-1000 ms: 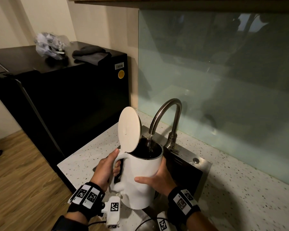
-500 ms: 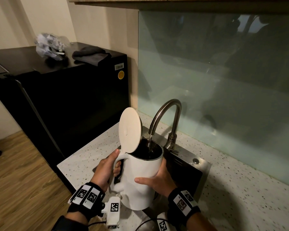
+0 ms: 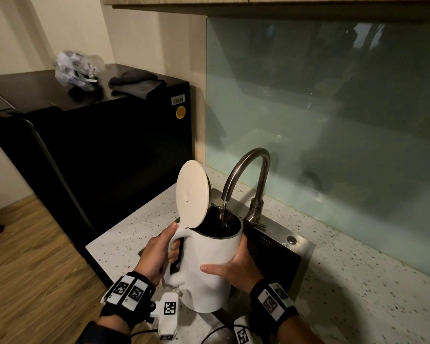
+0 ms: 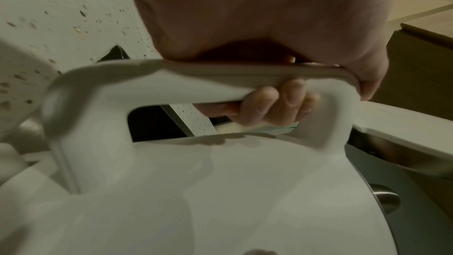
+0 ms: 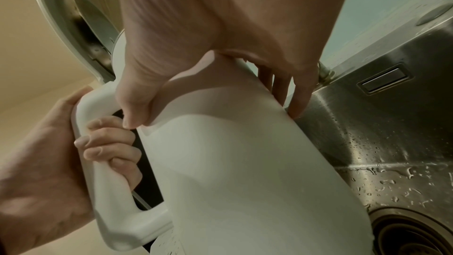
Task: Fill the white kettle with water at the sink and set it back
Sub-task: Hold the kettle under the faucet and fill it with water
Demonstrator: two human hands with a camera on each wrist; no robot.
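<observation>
kettle: white kettle (image 3: 209, 264) held in the air over the sink (image 3: 278, 254), under the faucet spout, leaning a bit toward the tap; base off any surface
lid: round lid (image 3: 193, 193) flipped up on its hinge at the handle side, standing nearly upright; dark interior open to the stream
water: thin stream (image 3: 224, 212) running from spout into kettle mouth; level inside cannot be told
faucet: curved metal faucet (image 3: 248, 175) at back edge of sink, spout end right above kettle opening
left hand: left hand (image 3: 157, 254) wrapped round the kettle handle (image 4: 220, 77), fingers (image 4: 272, 108) curled through the handle gap, thumb up near top of handle by the lid hinge
right hand: right hand (image 3: 236, 266) cupped against the kettle's right side, thumb (image 3: 211, 269) lying across the front wall, fingers (image 5: 291, 92) bent round the far side toward the sink; grips body, steadies it
sink detail: steel basin wet with droplets, drain (image 5: 414, 234) below kettle in right wrist view
counter: speckled pale countertop (image 3: 358, 294) around sink, glass backsplash behind
left of counter: black fridge (image 3: 104, 145) with dark cloth (image 3: 137, 83) and crumpled plastic bag (image 3: 75, 69) on top
wrists: black bands with tag markers on both wrists
</observation>
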